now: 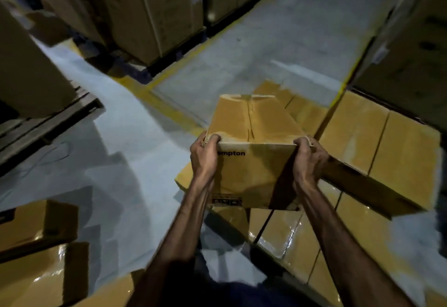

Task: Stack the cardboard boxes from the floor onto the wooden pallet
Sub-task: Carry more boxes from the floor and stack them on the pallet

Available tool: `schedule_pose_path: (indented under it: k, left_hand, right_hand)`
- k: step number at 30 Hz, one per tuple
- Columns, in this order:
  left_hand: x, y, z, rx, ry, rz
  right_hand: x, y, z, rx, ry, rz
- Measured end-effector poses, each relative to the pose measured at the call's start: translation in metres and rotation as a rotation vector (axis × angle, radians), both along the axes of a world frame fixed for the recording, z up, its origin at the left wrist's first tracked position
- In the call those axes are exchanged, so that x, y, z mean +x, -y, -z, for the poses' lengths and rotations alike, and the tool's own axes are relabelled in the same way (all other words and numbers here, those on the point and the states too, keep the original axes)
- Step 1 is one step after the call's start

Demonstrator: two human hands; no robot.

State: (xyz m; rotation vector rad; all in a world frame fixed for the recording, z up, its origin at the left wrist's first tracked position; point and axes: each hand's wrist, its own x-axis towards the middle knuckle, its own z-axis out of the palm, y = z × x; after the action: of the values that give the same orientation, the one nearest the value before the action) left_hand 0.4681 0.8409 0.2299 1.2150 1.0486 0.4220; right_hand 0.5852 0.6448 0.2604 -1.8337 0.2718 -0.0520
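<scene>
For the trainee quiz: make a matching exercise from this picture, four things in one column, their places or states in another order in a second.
Things:
1. left hand
2. right hand
3. yellow line
4. wooden pallet

Places or states:
A. painted on the floor
B. grips the carried box at its near right corner
C. at the left edge, under a tall box
D. grips the carried box at its near left corner

Pairs: 1-D, 2-B, 3-A, 4-C

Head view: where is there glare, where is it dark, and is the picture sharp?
Head view: glare on the glossy boxes at lower right; the far stacks and top corners are dark; the edges are smeared and bent by the wide lens; the carried box and both hands, left and right, are fairly sharp.
</scene>
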Motion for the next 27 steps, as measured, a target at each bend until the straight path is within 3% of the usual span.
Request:
schedule_pose_path:
  k: [6, 14, 27]
  left_hand:
    - [0.054, -0.049, -0.018, 0.027, 0.035, 0.193]
    - [0.107, -0.038, -0.043, 0.151, 0.039, 0.402]
    - [0.178, 0.004, -0.025, 0.199, -0.155, 0.504]
  right_hand:
    - [0.014, -0.025, -0.012, -0.049, 0.026, 0.129]
    - [0.033, -0.001, -0.011, -0.007, 0.012, 0.298]
    - [0.081, 0.047, 0.020, 0.105, -0.129, 0.328]
